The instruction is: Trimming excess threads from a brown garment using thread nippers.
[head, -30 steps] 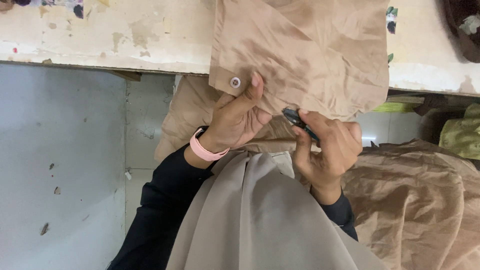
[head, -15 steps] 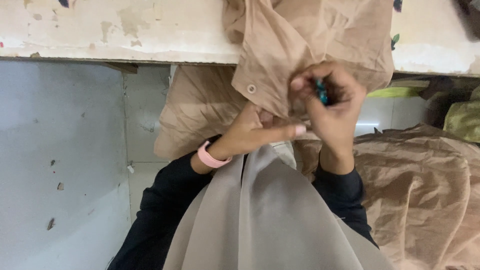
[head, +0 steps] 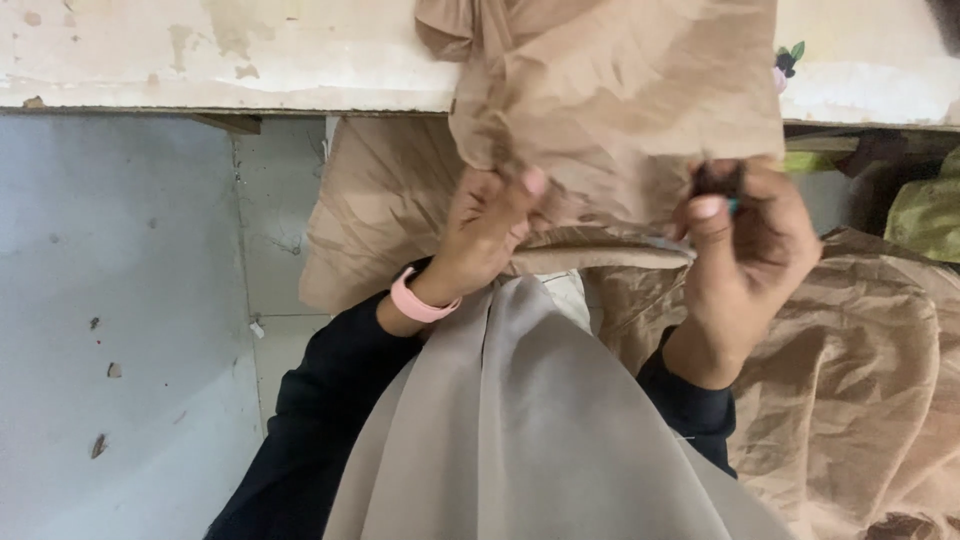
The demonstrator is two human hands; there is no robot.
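Observation:
A tan garment [head: 620, 100] hangs over the edge of a worn white table [head: 200, 60]. My left hand [head: 485, 230], with a pink band on its wrist, pinches the garment's lower left edge. My right hand [head: 750, 245] grips the lower right edge together with a small dark tool [head: 722, 182] that has a teal part; a thin metal tip shows by the hem. A grey-beige cloth [head: 520, 420] drapes down over my chest between my black-sleeved arms.
More tan fabric [head: 860, 380] is heaped at the right, and another fold [head: 370, 210] hangs under the table. A green cloth [head: 925, 215] lies at the far right. Grey tiled floor [head: 120, 330] fills the left.
My hands have spread apart along the garment's lower edge: the right hand moved right with the tool, and the left shifted onto the left part. The metal snap is no longer visible.

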